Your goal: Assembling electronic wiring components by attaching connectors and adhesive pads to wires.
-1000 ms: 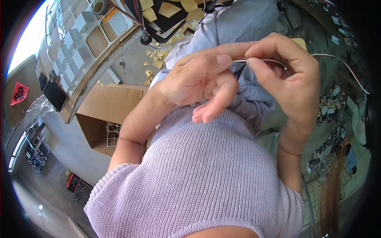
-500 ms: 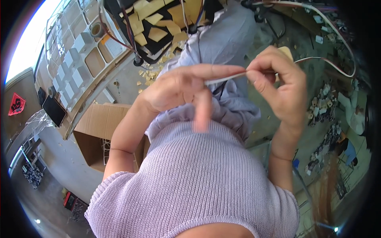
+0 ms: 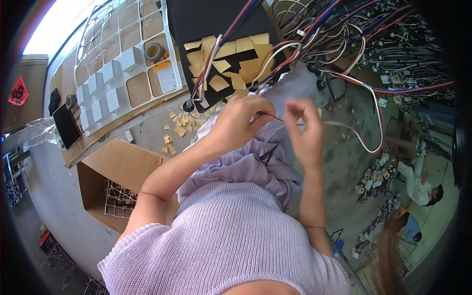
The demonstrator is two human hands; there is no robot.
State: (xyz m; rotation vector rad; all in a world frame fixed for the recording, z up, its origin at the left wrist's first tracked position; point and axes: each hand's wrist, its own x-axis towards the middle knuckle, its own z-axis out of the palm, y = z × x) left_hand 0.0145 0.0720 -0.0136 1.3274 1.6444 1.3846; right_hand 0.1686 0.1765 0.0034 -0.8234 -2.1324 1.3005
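Observation:
My left hand (image 3: 242, 120) is closed in a pinch on a thin wire (image 3: 278, 118), held above my lap. The wire's reddish-brown stretch shows between the two hands. Close by on the right, my right hand (image 3: 307, 129) has curled fingers smeared by motion; whether they grip the wire is unclear. From behind that hand, a white and red cable (image 3: 363, 146) loops out to the right and up towards a bundle of coloured cables (image 3: 339, 73). Under the hands lie my lilac trousers.
Ahead stands a black board (image 3: 189, 24) carrying yellow pieces (image 3: 220, 82); more lie on the floor. At left, a white grid frame (image 3: 129, 96) holds white blocks, near a phone (image 3: 67, 127) and tape roll (image 3: 154, 51). An open carton (image 3: 118, 157) sits below. People (image 3: 418, 184) are far right.
My left hand's outstretched fingers have curled into a pinch. My right hand has moved left and down, and its earlier pinch is now blurred. The view has shifted, showing more cables ahead.

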